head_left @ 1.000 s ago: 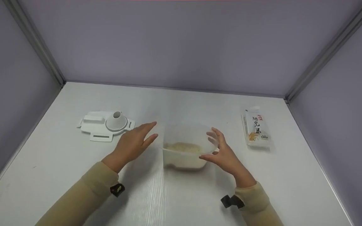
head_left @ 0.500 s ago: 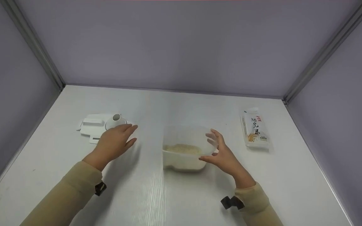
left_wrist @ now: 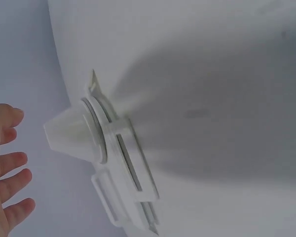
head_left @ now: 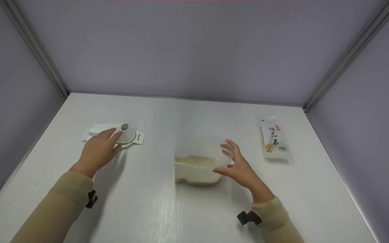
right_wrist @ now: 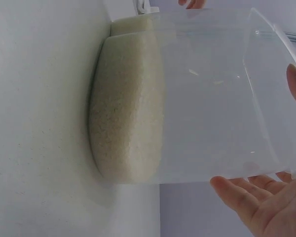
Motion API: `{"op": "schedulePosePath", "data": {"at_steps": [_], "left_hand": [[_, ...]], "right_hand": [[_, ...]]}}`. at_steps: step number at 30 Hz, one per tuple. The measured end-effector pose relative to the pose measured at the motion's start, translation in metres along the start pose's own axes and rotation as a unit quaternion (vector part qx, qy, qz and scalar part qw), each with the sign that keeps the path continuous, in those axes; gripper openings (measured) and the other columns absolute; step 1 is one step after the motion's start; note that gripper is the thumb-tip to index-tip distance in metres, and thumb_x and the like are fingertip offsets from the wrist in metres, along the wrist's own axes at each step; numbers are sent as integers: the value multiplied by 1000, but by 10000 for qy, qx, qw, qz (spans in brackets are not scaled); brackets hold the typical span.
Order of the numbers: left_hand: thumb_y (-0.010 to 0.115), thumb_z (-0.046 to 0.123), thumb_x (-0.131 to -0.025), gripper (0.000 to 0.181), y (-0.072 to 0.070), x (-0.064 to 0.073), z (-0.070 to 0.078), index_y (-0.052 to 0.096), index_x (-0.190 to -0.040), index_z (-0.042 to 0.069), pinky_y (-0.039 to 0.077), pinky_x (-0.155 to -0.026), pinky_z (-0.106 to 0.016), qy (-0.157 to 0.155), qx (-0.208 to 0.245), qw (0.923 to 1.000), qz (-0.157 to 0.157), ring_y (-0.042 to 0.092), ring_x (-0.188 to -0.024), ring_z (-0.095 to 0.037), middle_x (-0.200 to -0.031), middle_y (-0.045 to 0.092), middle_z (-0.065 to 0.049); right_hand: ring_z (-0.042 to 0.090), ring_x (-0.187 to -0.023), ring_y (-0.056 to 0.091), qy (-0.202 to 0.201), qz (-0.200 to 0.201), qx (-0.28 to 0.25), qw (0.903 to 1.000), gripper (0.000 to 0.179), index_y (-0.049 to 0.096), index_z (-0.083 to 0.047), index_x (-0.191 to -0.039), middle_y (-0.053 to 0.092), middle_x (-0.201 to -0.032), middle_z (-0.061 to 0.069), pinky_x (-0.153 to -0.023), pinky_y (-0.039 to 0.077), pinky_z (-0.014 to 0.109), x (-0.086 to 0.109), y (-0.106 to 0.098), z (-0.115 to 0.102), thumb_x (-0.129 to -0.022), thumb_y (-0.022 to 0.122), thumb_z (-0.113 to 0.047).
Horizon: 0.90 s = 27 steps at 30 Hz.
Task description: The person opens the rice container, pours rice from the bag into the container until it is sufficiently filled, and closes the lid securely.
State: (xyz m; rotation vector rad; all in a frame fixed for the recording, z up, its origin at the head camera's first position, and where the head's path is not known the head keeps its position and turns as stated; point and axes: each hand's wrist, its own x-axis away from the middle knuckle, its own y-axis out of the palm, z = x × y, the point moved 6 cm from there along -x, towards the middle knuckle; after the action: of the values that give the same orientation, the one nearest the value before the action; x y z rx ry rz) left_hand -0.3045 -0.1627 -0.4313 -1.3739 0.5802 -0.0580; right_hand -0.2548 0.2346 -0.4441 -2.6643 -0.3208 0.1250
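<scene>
A clear plastic container [head_left: 198, 170] with rice [right_wrist: 128, 98] in its lower part stands upright on the table. My right hand [head_left: 241, 168] holds its right side near the rim, thumb at the front and fingers toward the back. At the left lies a white plastic lid [head_left: 139, 137] with slotted tabs and a cone-shaped spout [left_wrist: 71, 136]. My left hand [head_left: 98, 150] hovers over the lid beside the spout, its fingers spread and apart from it in the left wrist view. Part of the lid is hidden behind this hand in the head view.
A clear packet with printed labels [head_left: 275, 140] lies flat at the right of the white table [head_left: 140, 209]. Grey-purple panels [head_left: 187, 50] enclose the table at the back and both sides.
My left hand has moved left, away from the container, to above the white lid. The right hand and the container have stayed in place.
</scene>
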Motion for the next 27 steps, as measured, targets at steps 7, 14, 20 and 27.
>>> {"op": "schedulePosePath", "data": {"at_steps": [7, 14, 20, 27], "left_hand": [[66, 13, -85, 43, 4, 8, -24, 54, -123, -3, 45, -80, -56, -331, -212, 9991, -175, 51, -109, -44, -125, 50, -29], [65, 12, -85, 44, 8, 8, -36, 53, -124, -2, 45, -79, -57, -473, -254, 9984, -185, 51, -107, -47, -125, 49, -29], [66, 10, -84, 44, 12, 9, -46, 52, -123, -4, 43, -81, -60, -616, -257, 9973, -297, 49, -108, -51, -124, 49, -32], [66, 10, -84, 46, 23, 12, -54, 49, -125, -4, 43, -79, -60, -777, -338, 9949, -550, 48, -108, -51, -124, 47, -33]], "right_hand": [[29, -135, 27, 132, -62, -57, 9999, 102, 9, -15, -148, 27, -149, 11, -99, 34, 55, 0, 0, -9, -75, 79, -12], [33, -135, 26, 152, -115, -116, 9998, 98, 9, -8, -147, 27, -148, 16, -99, 34, 54, 9, -2, -33, -76, 77, -8], [34, -135, 26, 88, -117, -162, 9998, 98, 10, -8, -147, 27, -148, 16, -99, 33, 56, 9, -2, -35, -76, 78, -10], [33, -135, 27, 121, -103, -84, 9998, 99, 10, -9, -148, 28, -148, 15, -98, 34, 55, 10, -3, -34, -76, 78, -11]]}}
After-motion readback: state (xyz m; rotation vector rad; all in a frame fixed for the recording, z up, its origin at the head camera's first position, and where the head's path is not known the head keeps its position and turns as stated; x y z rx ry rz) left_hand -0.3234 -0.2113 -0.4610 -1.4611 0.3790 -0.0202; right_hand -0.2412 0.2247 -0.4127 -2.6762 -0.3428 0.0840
